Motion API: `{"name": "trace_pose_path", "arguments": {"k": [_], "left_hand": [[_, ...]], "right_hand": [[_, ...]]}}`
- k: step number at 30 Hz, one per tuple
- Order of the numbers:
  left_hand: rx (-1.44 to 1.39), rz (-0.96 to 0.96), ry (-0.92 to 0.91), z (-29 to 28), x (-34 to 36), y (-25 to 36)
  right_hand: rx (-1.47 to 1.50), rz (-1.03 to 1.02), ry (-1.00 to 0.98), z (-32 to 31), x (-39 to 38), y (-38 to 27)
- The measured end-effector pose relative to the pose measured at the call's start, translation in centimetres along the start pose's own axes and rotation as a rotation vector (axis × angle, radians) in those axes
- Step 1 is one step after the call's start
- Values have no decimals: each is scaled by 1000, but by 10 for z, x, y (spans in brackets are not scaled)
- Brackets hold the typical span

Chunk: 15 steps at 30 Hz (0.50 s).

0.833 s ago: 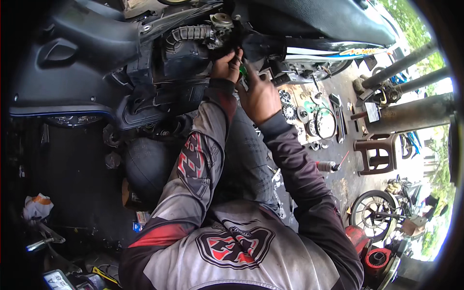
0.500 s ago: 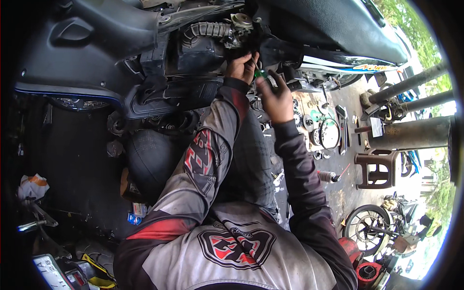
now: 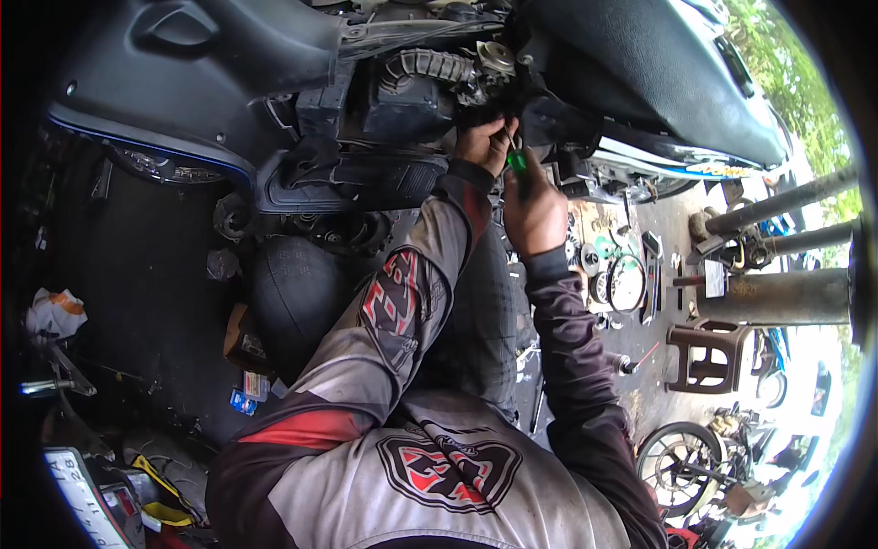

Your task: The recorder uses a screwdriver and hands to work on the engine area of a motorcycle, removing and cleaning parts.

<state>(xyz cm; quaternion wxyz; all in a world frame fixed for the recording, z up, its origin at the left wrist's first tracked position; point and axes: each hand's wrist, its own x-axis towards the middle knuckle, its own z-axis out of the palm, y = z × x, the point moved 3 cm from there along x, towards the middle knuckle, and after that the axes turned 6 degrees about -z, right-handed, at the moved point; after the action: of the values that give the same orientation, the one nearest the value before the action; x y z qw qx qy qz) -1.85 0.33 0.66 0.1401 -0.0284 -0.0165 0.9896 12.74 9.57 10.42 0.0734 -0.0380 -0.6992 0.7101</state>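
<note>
In the head view, the right hand (image 3: 537,210) is closed around the green handle of a screwdriver (image 3: 517,162), which stands between the two hands just below the scooter's carburetor (image 3: 496,59). Its thin shaft points up toward the fingers of the left hand (image 3: 482,146). That hand is bent in close at the dark gap under the carburetor, thumb and fingers near the shaft; whether they pinch it, or a small part, I cannot tell. The screwdriver's tip is lost among the fingers and the shadow. A ribbed hose (image 3: 428,66) curves left from the carburetor, above a black box (image 3: 402,108). The scooter (image 3: 274,46) lies across the top of the view, its dark panel on the left and its black seat (image 3: 631,73) on the right. To the right of the right forearm, loose parts lie on the floor around a belt (image 3: 640,284) bent into a loop. Farther right are a brown stool (image 3: 704,355) and thick posts (image 3: 777,297), with a wheel (image 3: 679,468) below them. On the left, a crumpled wrapper (image 3: 55,314) sits near the edge, and a small blue pack (image 3: 243,403) lies beside the left sleeve.
</note>
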Motion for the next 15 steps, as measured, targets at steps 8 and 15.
{"name": "trace_pose_path", "arguments": {"k": [8,15], "left_hand": [[22,61,-10,-9,11,7],[64,104,103,6,1,-7]], "right_hand": [[-805,-890,42,16,-6,-19],[-450,-341,10,-11,16,28]]}}
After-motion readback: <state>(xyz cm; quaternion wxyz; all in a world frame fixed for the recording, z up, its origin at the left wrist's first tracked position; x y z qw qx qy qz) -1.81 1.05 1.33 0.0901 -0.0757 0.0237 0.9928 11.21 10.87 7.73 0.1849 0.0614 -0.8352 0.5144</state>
